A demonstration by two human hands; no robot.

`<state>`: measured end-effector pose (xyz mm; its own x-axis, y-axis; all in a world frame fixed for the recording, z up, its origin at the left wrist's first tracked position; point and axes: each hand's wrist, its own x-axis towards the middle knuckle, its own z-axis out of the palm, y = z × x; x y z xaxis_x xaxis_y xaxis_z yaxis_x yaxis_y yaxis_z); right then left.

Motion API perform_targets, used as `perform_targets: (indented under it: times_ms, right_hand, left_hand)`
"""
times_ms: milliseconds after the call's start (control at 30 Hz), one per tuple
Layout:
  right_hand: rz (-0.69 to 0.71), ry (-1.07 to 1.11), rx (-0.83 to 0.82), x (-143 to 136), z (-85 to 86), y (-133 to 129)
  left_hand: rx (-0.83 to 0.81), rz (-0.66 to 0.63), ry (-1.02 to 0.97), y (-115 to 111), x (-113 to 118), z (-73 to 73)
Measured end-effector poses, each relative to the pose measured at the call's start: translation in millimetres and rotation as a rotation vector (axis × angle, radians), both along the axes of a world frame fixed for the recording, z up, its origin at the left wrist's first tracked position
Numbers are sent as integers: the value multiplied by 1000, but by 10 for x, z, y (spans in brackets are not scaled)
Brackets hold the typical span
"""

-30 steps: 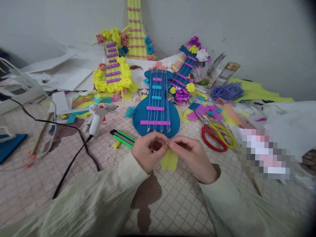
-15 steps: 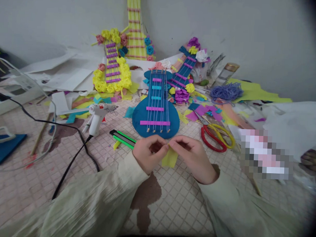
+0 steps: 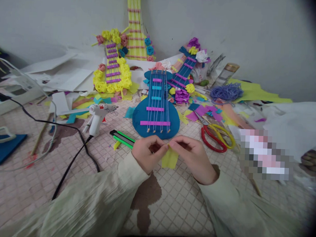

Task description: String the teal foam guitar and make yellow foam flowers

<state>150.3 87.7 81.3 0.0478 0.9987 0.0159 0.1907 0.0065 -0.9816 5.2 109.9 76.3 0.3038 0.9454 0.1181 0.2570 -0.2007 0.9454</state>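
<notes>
Between both hands hangs a small yellow piece of crepe paper point(image 3: 170, 159), its upper edge pinched at the fingertips. My left hand point(image 3: 150, 152) has thumb and forefinger pressed together on the paper's left top corner. From the other side, my right hand point(image 3: 188, 154) pinches the same top edge; the fingers hide part of it. Just beyond the hands lies a blue toy guitar point(image 3: 137, 117) with pale strings and purple and light blue bars. A green utility knife point(image 3: 123, 139) lies left of my left hand, its near end hidden behind the hand.
On the left stands a white glue gun point(image 3: 96, 119) with a black cable point(image 3: 76, 164) running toward me. Red-handled scissors point(image 3: 211, 139) lie to the right, near purple yarn point(image 3: 226, 91). Flower-decorated guitars point(image 3: 113, 73) stand at the back among paper scraps.
Almost nothing differs. Both hands keep their pinch on the yellow paper, whose lower edge hangs very slightly lower.
</notes>
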Motion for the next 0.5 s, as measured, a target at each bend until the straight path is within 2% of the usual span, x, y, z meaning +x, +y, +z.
perform_targets:
  times_ms: [233, 500]
  right_hand:
    - [-49, 62, -3, 6, 2, 13]
    - [-58, 78, -6, 24, -6, 20]
  left_hand:
    - [-21, 31, 25, -16, 3, 51]
    - [15, 22, 31, -11, -6, 17]
